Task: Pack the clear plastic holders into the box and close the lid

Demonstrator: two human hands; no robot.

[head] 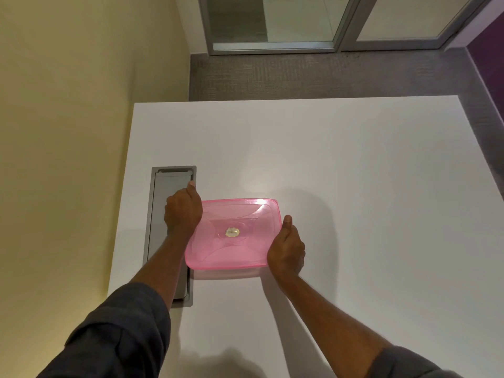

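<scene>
The head view looks down on a white rectangular worktop (354, 186), where a translucent pink rectangular plastic lid (237, 249) with rounded corners sits close to the left edge, about midway between the far and near edges. It is slightly tilted, and a small round gold sticker (232, 232) sits at its centre. A pale pink strip shows under its near edge, but I cannot tell whether that is the box beneath it or only a tinted shadow. The left hand (182, 211) grips the lid's left edge, its back turned up and one finger stretched toward the far edge of the worktop. The right hand (286, 249) grips the lid's near right corner, thumb lying along the right edge and fingers curled out of sight beneath. Just left of the lid, a long grey metal hatch (169, 186) is set flush into the worktop along its left edge, and the left hand overlaps it. Both forearms are bare below rolled dark grey sleeves (114, 336). Beyond the far edge lies grey carpet (313, 75), with a pale yellow wall (68, 105) to the left.
</scene>
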